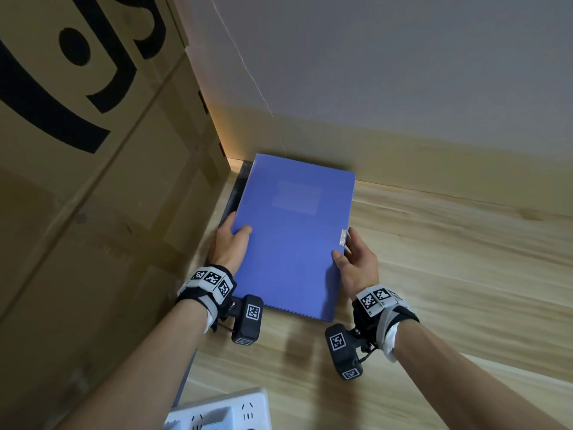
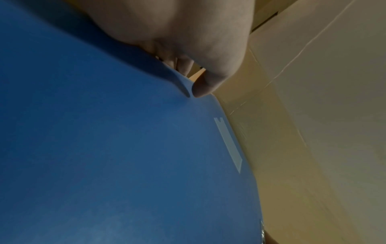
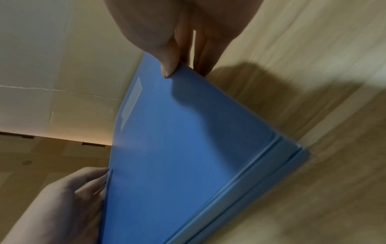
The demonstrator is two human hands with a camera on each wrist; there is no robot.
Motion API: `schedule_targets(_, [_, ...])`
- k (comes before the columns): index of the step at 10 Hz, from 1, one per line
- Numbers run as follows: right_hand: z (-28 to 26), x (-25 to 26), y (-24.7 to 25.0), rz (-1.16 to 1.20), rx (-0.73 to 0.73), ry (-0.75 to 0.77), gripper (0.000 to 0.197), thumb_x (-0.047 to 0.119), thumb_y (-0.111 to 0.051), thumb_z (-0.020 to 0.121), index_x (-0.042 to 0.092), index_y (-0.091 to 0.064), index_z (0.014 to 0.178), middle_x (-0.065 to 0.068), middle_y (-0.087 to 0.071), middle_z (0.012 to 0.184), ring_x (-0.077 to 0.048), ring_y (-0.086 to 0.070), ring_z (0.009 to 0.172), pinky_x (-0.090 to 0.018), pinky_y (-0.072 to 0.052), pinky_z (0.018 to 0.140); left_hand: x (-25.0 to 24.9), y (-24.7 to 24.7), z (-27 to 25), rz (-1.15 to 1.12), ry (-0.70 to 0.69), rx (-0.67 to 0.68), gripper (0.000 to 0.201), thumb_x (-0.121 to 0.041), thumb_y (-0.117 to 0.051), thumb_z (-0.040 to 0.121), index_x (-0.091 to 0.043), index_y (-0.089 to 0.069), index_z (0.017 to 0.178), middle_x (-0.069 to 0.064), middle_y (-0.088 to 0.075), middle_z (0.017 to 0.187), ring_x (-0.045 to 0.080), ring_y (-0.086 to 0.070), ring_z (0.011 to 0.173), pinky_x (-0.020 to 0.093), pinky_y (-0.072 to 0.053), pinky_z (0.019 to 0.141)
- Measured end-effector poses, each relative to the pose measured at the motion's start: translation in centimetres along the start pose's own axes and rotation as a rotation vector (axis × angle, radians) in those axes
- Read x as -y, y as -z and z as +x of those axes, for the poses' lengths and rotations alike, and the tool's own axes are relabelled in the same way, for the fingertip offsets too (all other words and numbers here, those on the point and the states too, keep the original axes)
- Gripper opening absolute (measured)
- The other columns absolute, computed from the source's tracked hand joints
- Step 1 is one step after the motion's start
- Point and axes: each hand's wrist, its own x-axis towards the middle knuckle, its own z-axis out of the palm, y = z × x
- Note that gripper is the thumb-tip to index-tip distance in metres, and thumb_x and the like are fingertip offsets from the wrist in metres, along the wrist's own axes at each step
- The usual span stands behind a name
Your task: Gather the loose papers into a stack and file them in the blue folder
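Observation:
A closed blue folder (image 1: 291, 237) is held over the wooden table, its far end close to the wall. My left hand (image 1: 231, 243) grips its left edge, thumb on the cover and fingers underneath. My right hand (image 1: 353, 259) grips the right edge beside a small metal clasp (image 1: 343, 237), thumb on top. In the left wrist view the thumb (image 2: 200, 89) presses the blue cover (image 2: 125, 156). The right wrist view shows the folder (image 3: 177, 156) raised at a tilt, with its spine toward the camera. No loose papers show.
A tall cardboard box (image 1: 93, 181) stands hard against the folder's left side. The wall (image 1: 403, 88) runs behind. Light wooden tabletop (image 1: 449, 274) stretches to the right. A white power strip (image 1: 223, 411) lies at the near edge.

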Motion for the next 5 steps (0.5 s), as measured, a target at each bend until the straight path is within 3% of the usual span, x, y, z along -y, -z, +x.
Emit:
schedule_targets(1, [0.0,0.1,0.2,-0.002,0.05,0.013,0.059,-0.014,-0.048,0.089,0.014,-0.048,0.142,0.001,-0.063,0.132,-0.016,-0.06,0.121,-0.033,-0.046,0.105,-0.2,-0.2,-0.2,0.018,0.003,-0.021,0.04,-0.032,-0.05,0.086,-0.04,-0.058,0.124,-0.022,-0.065,0.117,0.013,-0.064,0.107,0.043,-0.051,0.1])
schedule_targets(2, [-0.2,0.5,0.2,0.015,0.064,0.033,0.059,-0.014,-0.047,0.089,0.017,-0.051,0.138,0.005,-0.066,0.123,-0.01,-0.064,0.111,-0.021,-0.05,0.097,0.2,-0.5,0.2,0.059,-0.016,-0.051,0.046,-0.033,-0.053,0.097,-0.03,-0.046,0.143,-0.021,-0.051,0.127,0.01,-0.051,0.118,0.034,-0.042,0.104])
schedule_targets(3, [-0.6,1.1,0.1,0.005,0.083,0.027,0.058,-0.014,-0.047,0.09,0.02,-0.051,0.137,0.011,-0.066,0.119,-0.006,-0.064,0.107,-0.017,-0.05,0.094,0.4,-0.5,0.2,0.138,-0.011,-0.053,0.053,-0.039,-0.053,0.097,-0.029,-0.039,0.147,-0.011,-0.049,0.145,0.017,-0.048,0.133,0.042,-0.041,0.11])
schedule_targets(4, [-0.6,1.7,0.7,0.06,0.095,-0.041,0.058,-0.009,-0.053,0.089,0.021,-0.048,0.138,0.009,-0.061,0.129,-0.01,-0.059,0.114,-0.026,-0.049,0.1,-0.5,-0.4,0.1,0.159,-0.012,-0.055,0.056,-0.034,-0.055,0.098,-0.026,-0.035,0.15,-0.002,-0.045,0.151,0.026,-0.043,0.14,0.048,-0.039,0.113])
schedule_targets(5, [-0.4,2.3,2.5,0.092,0.008,-0.121,0.076,0.018,-0.061,0.079,0.013,-0.032,0.15,-0.007,-0.046,0.147,-0.019,-0.047,0.131,-0.041,-0.039,0.111,-2.4,-0.1,-1.0,0.099,-0.069,-0.18,0.066,-0.02,-0.054,0.099,-0.022,-0.021,0.155,0.0,-0.027,0.161,0.023,-0.028,0.148,0.045,-0.029,0.119])
